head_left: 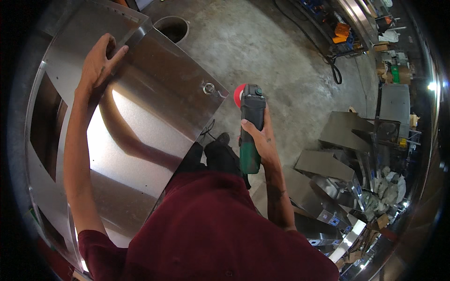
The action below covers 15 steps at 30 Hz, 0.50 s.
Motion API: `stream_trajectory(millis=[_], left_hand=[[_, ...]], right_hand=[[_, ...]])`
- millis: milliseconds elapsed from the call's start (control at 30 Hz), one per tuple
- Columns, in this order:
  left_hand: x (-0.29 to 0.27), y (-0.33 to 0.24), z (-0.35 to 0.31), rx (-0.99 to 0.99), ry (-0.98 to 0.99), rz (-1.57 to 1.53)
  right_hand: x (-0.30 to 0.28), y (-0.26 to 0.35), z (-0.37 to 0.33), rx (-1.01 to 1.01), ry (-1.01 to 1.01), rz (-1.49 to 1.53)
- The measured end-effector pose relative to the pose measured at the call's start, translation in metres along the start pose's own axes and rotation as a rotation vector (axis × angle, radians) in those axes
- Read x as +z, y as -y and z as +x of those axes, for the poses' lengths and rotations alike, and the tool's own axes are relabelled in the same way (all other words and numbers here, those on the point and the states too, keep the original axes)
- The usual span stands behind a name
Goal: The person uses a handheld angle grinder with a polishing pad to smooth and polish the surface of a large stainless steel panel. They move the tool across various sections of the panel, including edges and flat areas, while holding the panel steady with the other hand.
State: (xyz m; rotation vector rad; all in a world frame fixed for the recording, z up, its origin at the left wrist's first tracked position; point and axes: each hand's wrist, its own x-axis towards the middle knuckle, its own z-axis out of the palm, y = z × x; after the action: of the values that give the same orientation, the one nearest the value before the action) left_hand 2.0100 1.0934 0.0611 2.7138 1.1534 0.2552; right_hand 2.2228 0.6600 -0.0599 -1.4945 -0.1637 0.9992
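An angle grinder (pixel 252 133) with a dark and green body and a red disc (pixel 239 95) is in my right hand (pixel 265 145). My fingers wrap around its body, with the thumb across the top. The disc is just off the near right corner of a large sheet-metal box (pixel 154 65), apart from it. On the box's far left part rests my left hand (pixel 101 65), thumb and fingers spread and bent. A small ring-shaped fitting (pixel 209 88) sits near the box's right corner. My left arm casts a shadow over the shiny metal.
A round bucket (pixel 173 29) stands on the concrete floor (pixel 281 61) behind the box. To the right are several sheet-metal housings (pixel 324 165) and crumpled plastic (pixel 389 189). A black cable (pixel 336 70) hangs beside a shelf with orange items (pixel 341 32) at the far right.
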Motion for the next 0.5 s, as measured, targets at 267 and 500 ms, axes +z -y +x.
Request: stream_trajectory(millis=[267,500], left_hand=[[0.010,0.001,0.003,-0.013,-0.085,-0.173],[0.018,0.009,0.008,0.016,-0.100,-0.180]], right_hand=[[-0.003,0.010,-0.008,0.009,0.003,-0.083],[0.000,0.012,-0.007,0.003,-0.026,-0.122]])
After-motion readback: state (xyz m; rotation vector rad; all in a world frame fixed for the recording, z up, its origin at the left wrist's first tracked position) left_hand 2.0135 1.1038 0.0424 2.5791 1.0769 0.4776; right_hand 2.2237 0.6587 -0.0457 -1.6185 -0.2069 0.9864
